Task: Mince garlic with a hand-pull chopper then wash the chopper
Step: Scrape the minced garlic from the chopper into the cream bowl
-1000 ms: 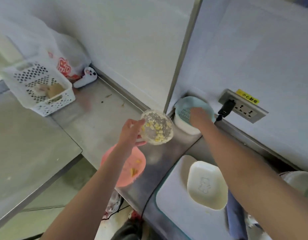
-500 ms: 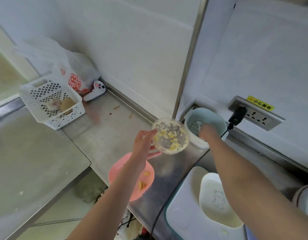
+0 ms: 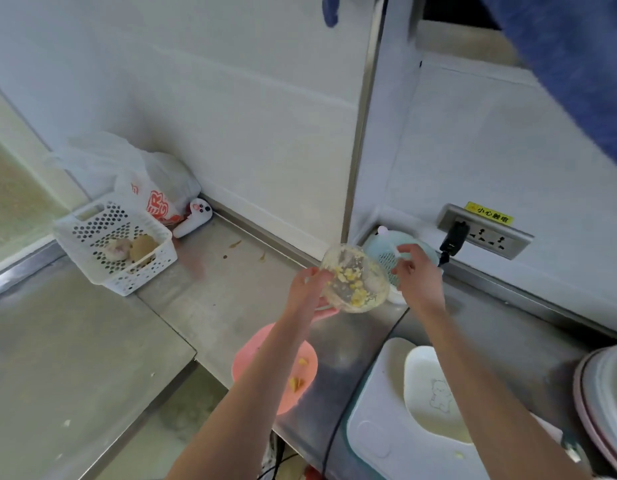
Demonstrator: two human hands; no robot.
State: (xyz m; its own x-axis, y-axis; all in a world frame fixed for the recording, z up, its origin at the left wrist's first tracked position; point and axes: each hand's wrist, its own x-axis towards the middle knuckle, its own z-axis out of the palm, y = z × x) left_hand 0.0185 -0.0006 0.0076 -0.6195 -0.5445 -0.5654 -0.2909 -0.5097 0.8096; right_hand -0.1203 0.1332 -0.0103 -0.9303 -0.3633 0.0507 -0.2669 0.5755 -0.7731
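You are gripping the clear round chopper bowl, smeared with yellow garlic bits, in your left hand above the steel counter, while your right hand, now lifted off the teal strainer basket, is pinching a small white utensil, apparently for scraping out the mince.

Bright, even, cool-toned light, shadows faint; overall soft focus with slight motion blur; wide-angle bending of straight lines toward the edges.
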